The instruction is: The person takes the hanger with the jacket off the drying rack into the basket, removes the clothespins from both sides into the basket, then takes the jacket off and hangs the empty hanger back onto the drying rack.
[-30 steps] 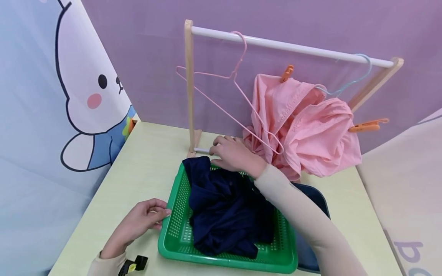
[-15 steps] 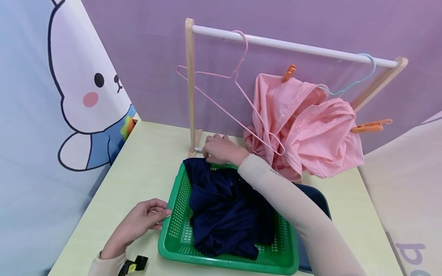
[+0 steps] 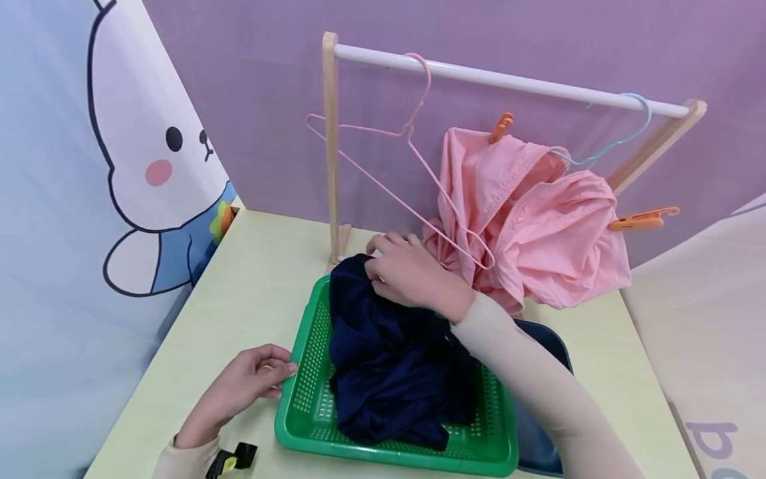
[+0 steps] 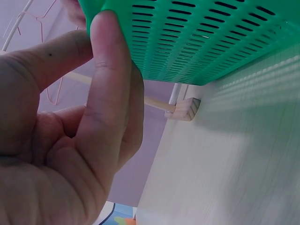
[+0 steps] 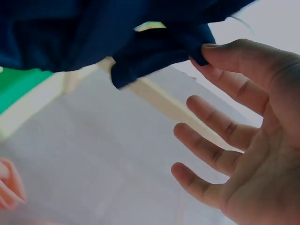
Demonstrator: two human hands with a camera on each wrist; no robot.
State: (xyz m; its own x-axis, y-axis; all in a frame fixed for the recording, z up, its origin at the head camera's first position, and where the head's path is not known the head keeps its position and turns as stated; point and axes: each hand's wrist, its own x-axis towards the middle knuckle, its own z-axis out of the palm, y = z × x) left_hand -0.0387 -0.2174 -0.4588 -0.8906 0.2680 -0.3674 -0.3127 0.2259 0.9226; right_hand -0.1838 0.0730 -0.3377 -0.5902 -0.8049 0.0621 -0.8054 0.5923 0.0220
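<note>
A crumpled navy garment (image 3: 401, 372) lies in a green plastic basket (image 3: 287, 406), with its upper part raised at the far rim. My right hand (image 3: 413, 273) pinches the garment's edge between thumb and index finger; in the right wrist view the other fingers of that hand (image 5: 253, 136) are spread off the cloth. My left hand (image 3: 248, 382) pinches the basket's left rim, thumb on top. The left wrist view shows its thumb and fingers (image 4: 105, 79) on the rim of the slotted basket (image 4: 187, 42).
Behind the basket stands a wooden rack with a white rail (image 3: 509, 81). From it hang a pink hanger (image 3: 413, 136) and a pink zipped garment (image 3: 538, 226) on a light-blue hanger (image 3: 622, 136), with orange clothespins (image 3: 643, 218). A dark blue tray (image 3: 541, 432) sits right of the basket.
My right hand first moved left beyond the basket's far rim, then came back right, and now lifts the garment's far edge. My left hand has stayed on the rim.
</note>
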